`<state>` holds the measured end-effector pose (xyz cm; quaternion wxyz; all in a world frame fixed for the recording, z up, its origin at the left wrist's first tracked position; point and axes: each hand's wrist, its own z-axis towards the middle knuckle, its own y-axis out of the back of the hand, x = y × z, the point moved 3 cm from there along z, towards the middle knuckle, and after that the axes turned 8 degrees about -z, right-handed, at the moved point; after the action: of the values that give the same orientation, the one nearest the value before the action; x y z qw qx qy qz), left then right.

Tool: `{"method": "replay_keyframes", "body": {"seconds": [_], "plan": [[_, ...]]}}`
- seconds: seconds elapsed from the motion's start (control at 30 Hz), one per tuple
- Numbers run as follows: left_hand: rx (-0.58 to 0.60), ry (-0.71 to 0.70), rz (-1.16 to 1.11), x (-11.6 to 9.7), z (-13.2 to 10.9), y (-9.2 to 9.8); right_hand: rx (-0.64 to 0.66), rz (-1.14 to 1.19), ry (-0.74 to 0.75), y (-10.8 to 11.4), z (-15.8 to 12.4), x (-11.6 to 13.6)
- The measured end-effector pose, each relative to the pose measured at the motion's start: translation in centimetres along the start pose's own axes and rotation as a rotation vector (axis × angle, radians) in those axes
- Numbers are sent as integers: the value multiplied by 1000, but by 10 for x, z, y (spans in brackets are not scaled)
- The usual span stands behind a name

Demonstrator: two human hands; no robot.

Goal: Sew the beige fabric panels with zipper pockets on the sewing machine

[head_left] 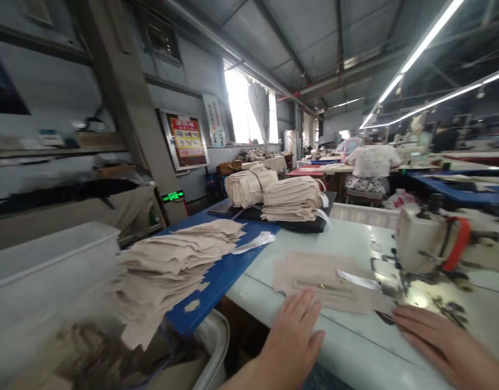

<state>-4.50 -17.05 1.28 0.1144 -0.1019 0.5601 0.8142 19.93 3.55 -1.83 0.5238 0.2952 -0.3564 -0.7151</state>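
Note:
A flat beige fabric piece (290,265) with a zipped slot lies on the pale green table. My left hand (292,336) rests at its near edge, palm down with fingers stretched out. A white strip (357,279) lies across the fabric toward the sewing machine (420,238). Beside the lit needle area, my right hand (432,336) lies low with its fingers extended, near the fabric's right end. A small dark pointed thing (383,317) shows at its fingertips; its kind is unclear, and the underside of this hand is hidden.
Fanned beige fabric pieces (176,260) cover part of a blue board (229,279) on the left. Stacked bundles (292,197) sit on a black sheet behind. White bins (54,254) stand at left. A seated person (373,165) is farther back.

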Motion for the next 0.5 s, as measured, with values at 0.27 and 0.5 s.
{"method": "replay_keyframes", "body": {"seconds": [0.27,0.5], "plan": [[384,-12,-64,-8,93,-18,16,1,-67,29,21,16],[401,-96,-24,22,89,-8,10,33,-87,28,18,15]]}}
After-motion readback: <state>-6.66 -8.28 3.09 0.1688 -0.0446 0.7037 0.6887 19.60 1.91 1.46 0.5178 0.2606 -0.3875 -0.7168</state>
